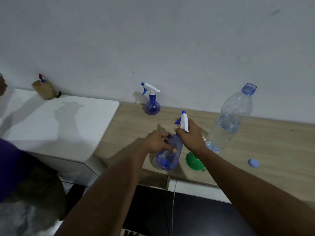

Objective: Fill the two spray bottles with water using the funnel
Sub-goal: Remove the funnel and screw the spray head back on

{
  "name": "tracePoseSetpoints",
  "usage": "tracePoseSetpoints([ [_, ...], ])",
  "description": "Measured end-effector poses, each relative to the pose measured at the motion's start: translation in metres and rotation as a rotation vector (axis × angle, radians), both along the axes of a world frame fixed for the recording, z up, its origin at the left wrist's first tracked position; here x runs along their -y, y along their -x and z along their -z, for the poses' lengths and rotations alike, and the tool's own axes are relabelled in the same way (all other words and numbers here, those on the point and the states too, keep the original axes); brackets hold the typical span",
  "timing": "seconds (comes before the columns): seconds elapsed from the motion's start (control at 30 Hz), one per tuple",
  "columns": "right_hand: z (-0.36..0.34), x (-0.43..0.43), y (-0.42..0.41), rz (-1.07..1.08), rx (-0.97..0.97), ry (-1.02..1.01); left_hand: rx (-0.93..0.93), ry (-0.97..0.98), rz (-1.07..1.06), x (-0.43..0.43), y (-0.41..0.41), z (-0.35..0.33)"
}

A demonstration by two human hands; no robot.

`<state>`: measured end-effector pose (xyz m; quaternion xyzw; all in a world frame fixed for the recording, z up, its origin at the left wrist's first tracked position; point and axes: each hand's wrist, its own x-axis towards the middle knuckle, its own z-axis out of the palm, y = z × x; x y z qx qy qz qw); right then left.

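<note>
A clear blue spray bottle is tilted over the wooden table, its body held by my left hand. My right hand grips its white and blue spray head at the neck. A green funnel lies on the table just right of the bottle, partly under my right forearm. A second blue spray bottle stands upright by the wall with its head on. A large clear water bottle, open and partly filled, stands to the right.
The water bottle's blue cap lies on the table at the right. A white cabinet adjoins the table on the left, with a tan cup at its back. A white cable hangs below the table's front edge.
</note>
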<state>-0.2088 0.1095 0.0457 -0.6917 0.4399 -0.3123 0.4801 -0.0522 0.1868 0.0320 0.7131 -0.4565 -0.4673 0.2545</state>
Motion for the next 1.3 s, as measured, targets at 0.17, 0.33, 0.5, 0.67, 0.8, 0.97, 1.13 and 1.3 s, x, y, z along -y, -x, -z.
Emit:
tracePoseSetpoints([
  [0.17, 0.010, -0.013, -0.004, 0.121, 0.205, -0.410, -0.006, -0.181, 0.121, -0.008, 0.008, -0.014],
  [0.33, 0.034, -0.015, -0.008, 0.227, 0.222, -0.488, 0.034, -0.257, 0.123, -0.017, 0.018, -0.008],
  [0.5, 0.034, -0.015, -0.003, 0.334, 0.277, -0.580, 0.027, -0.308, 0.132, -0.028, 0.017, -0.007],
  [0.67, 0.037, -0.018, 0.001, 0.330, 0.307, -0.611, -0.013, -0.358, 0.138, -0.032, 0.016, -0.005],
  [0.8, 0.040, -0.020, 0.002, 0.365, 0.281, -0.616, -0.032, -0.387, 0.153, -0.031, 0.017, -0.005],
  [0.97, 0.043, -0.024, 0.003, 0.374, 0.269, -0.616, -0.014, -0.404, 0.182, -0.029, 0.020, -0.007],
  [1.13, 0.043, -0.023, 0.004, 0.372, 0.228, -0.567, -0.011, -0.407, 0.194, -0.028, 0.022, -0.007],
  [1.3, 0.041, -0.023, 0.008, 0.357, 0.247, -0.599, 0.001, -0.425, 0.196, -0.027, 0.025, -0.012],
])
